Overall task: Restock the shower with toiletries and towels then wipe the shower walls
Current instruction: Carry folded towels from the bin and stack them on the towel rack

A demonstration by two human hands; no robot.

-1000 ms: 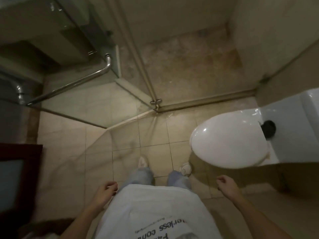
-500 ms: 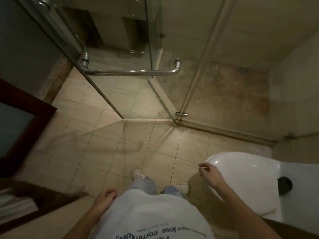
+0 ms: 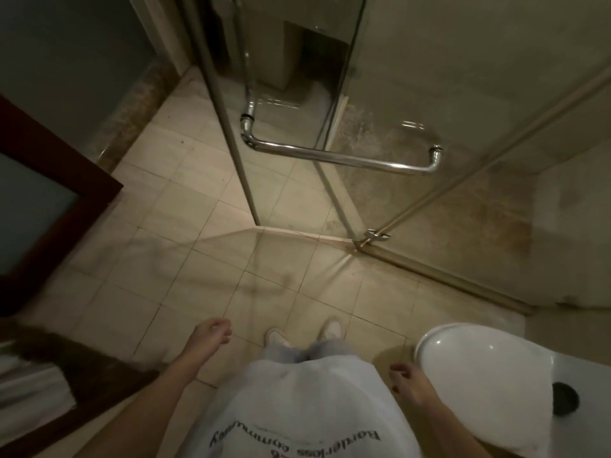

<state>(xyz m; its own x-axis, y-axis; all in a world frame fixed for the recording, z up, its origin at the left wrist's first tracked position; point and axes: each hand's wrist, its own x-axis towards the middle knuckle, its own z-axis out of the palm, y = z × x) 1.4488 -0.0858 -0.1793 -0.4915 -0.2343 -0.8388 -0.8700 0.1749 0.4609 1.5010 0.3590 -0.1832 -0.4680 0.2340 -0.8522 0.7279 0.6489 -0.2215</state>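
Directly ahead stands the shower [image 3: 463, 200], with a stained floor behind its glass door [image 3: 291, 77] and a chrome handle [image 3: 344, 157] running across the pane. Nearer, the left grip [image 3: 211, 335] hangs over the tiled floor [image 3: 185, 246] and the right grip [image 3: 408, 381] just beside the white toilet [image 3: 479, 365]. Both are empty, with fingers loosely curled.
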